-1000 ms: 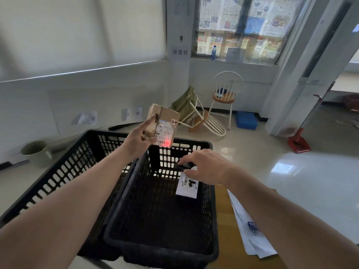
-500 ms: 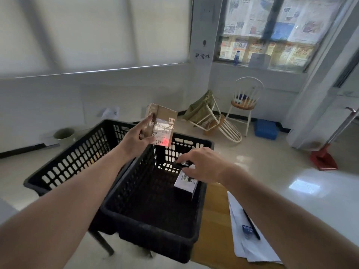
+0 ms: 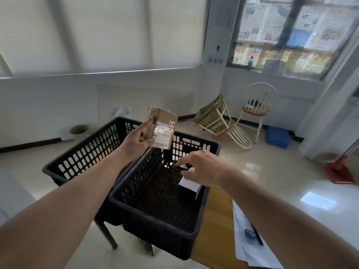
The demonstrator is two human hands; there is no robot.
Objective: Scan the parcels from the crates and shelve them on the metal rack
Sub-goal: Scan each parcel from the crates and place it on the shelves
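the left hand (image 3: 138,141) grips a small brown parcel (image 3: 162,131), thumb and fingers curled on its edge, label side facing the camera, held in the air above the far rim of the near black crate (image 3: 136,206). the right hand (image 3: 202,168) hangs over the same crate, fingers pinching a small black scanner (image 3: 183,167). under that hand, a white-topped parcel (image 3: 189,185) rests inside the crate by its right wall. a second black crate (image 3: 81,162) touches the near crate's left side.

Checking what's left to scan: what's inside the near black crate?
Near black crate holds one white parcel by its right wall, below the right hand gripping a dark scanner. The hand covers part of the parcel.
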